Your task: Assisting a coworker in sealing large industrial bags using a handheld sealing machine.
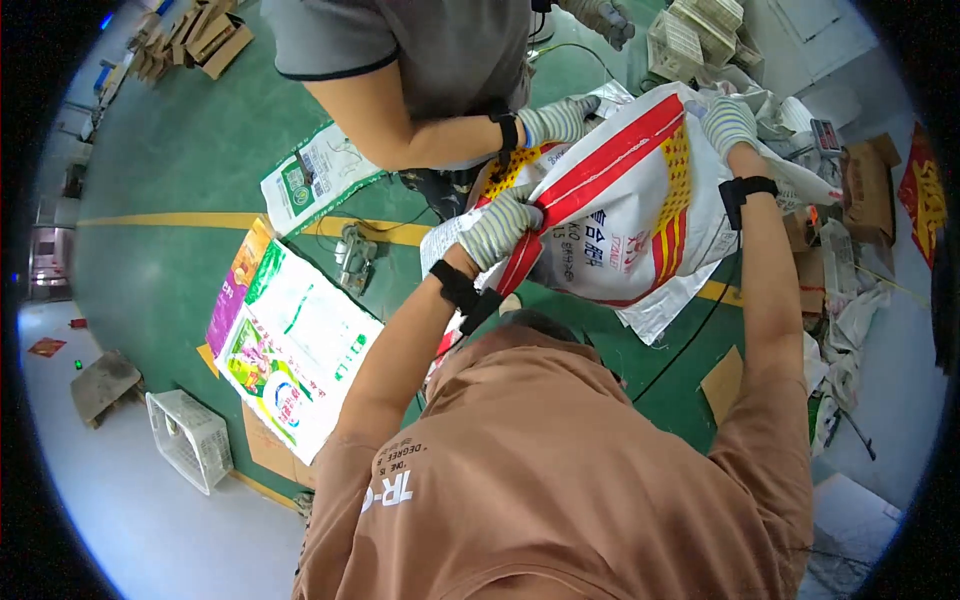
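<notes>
Over the green painted floor, right in front of your chest, you've got a big white woven plastic sack with red stripes and yellow patterning (625,215) held up off the ground. Your left hand (497,230), in a striped knit work glove, is clenched tight around the sack's bunched-up edge near one red stripe. Your right hand (727,122), same kind of glove, is curled over the sack's upper right edge, fingers closed on the material.

Across from you another person in a grey shirt has a gloved hand (556,120) gripping the sack's far top edge, so it hangs stretched between the two of you. Their other gloved hand (605,18) is up near the top of the view; can't tell if it holds anything.

Down on the floor to your left lies a flat white printed sack with green and pink graphics (300,350), and a white plastic crate (190,440) sits just beyond it. To your right there's a heap of crumpled sacks and cardboard scraps (830,270).
</notes>
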A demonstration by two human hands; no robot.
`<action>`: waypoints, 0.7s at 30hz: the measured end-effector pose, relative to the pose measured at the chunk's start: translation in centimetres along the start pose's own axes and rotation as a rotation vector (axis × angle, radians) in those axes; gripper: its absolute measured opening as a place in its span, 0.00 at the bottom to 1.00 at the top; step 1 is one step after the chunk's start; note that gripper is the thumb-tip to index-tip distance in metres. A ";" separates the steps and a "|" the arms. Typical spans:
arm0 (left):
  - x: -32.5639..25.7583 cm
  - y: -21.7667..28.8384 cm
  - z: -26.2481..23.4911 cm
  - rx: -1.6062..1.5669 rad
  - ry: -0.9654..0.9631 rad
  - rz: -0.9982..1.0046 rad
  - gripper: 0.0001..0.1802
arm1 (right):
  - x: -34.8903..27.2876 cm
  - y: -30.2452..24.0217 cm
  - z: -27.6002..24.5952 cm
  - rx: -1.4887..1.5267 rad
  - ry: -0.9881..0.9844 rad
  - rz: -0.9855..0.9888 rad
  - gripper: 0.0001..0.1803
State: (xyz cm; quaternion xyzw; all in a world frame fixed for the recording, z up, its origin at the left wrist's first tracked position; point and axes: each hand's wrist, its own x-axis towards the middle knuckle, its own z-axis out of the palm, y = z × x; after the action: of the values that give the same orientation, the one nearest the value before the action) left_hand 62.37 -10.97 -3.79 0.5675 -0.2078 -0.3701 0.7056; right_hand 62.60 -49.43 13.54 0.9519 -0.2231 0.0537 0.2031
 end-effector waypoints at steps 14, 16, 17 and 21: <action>0.5 3.1 2.7 0.031 0.311 0.159 0.17 | -17.3 -11.1 -1.1 0.481 0.480 -0.588 0.24; 0.6 3.3 2.8 -0.095 0.283 0.114 0.20 | -16.9 -11.0 -1.0 0.462 0.452 -0.600 0.24; 0.8 3.3 2.7 -0.092 0.299 0.113 0.20 | -16.6 -11.0 -1.0 0.437 0.417 -0.594 0.23; 1.7 2.3 2.0 -0.035 0.268 0.117 0.23 | -15.7 -11.2 -1.0 0.381 0.364 -0.553 0.24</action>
State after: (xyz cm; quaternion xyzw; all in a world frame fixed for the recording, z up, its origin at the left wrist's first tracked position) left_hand 62.66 -13.34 -1.23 0.5863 -0.1381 -0.2527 0.7571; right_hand 53.61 -33.52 7.35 0.9717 0.0958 0.2055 0.0657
